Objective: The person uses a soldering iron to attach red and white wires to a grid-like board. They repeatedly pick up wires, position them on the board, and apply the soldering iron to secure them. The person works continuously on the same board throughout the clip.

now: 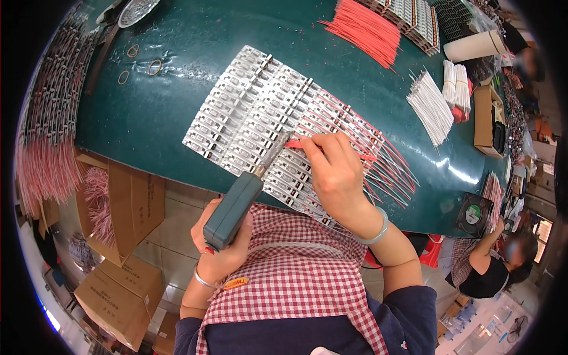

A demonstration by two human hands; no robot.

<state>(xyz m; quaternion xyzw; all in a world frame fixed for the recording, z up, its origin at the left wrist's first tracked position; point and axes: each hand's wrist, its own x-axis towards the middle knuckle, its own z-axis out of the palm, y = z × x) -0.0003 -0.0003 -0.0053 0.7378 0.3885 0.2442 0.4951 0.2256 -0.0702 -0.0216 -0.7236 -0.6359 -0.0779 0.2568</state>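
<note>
In my left hand [222, 236] is a soldering iron [234, 210] with a boxy teal handle; my fingers wrap round it. Its metal barrel points up and right over a panel [254, 106] made of rows of silver-white modules with dark strips. My right hand [337, 168] is closed in a pinch on red wires [294, 143], close by the iron's tip. The exact tip contact is too small to tell. Red and white wires [384, 157] fan out from the panel's right part, partly beneath my right hand.
On the green table [160, 124] lie rubber bands [155, 67], a red wire bundle [364, 32] and white wire bundles [431, 106]. A metal dish [137, 12] is at the far left. Solder spool [473, 213] stands right. Cardboard boxes [121, 296] sit lower left; another person [491, 260] works at right.
</note>
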